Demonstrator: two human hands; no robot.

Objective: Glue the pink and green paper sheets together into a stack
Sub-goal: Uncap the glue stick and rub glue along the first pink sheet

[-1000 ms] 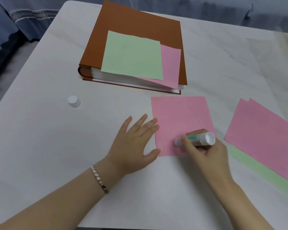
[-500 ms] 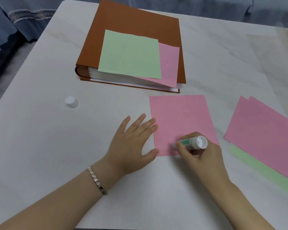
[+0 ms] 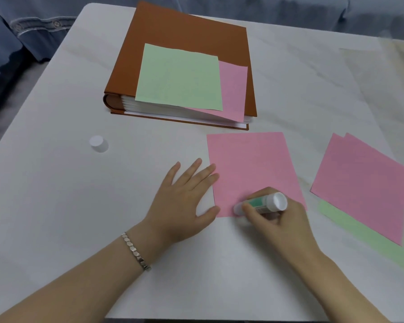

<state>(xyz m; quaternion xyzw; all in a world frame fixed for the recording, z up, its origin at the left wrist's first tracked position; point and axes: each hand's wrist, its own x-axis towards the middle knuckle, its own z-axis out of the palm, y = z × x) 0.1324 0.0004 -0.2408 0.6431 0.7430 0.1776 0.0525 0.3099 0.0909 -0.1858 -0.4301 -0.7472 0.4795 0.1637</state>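
Lying flat at the lower middle of the frame, the pink sheet (image 3: 252, 169), likely light and bendy, is best pinned at its edge, as by the spread fingers of the left hand (image 3: 184, 199), while the glue stick (image 3: 264, 202) is gripped in the curled fingers of the right hand (image 3: 282, 222).

The left hand (image 3: 184, 201) lay flat, palm down, fingers straight and slightly spread, with fingertips and thumb touching the left edge of the pink sheet (image 3: 252, 164). Its bare forearm ran from the near left (a silver bracelet (image 3: 135, 250) on the wrist). The right hand (image 3: 278, 220), fingers curled, gripped a glue stick (image 3: 264, 202) with its tip lowered to the sheet's near edge.
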